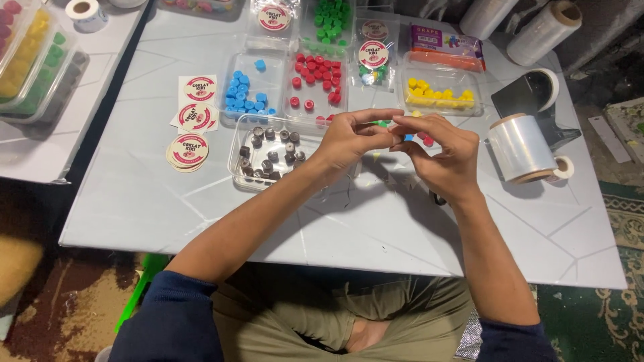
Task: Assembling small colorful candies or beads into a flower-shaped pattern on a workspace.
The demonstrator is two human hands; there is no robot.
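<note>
My left hand (352,137) and my right hand (439,157) meet above the white table (134,194), fingertips pinched together around something small that I cannot make out; bits of green, blue and red show behind the fingers. Just left of my left hand stands a clear tray of brown pieces (268,154). Behind it are clear trays of blue pieces (245,94), red pieces (315,77), green pieces (330,20) and yellow pieces (436,97).
Round red-and-white stickers (189,151) lie stacked at the left. A roll of clear film (522,149) lies right of my right hand, with two more rolls (547,30) at the back. A tape roll (86,13) and stacked trays (37,64) sit far left.
</note>
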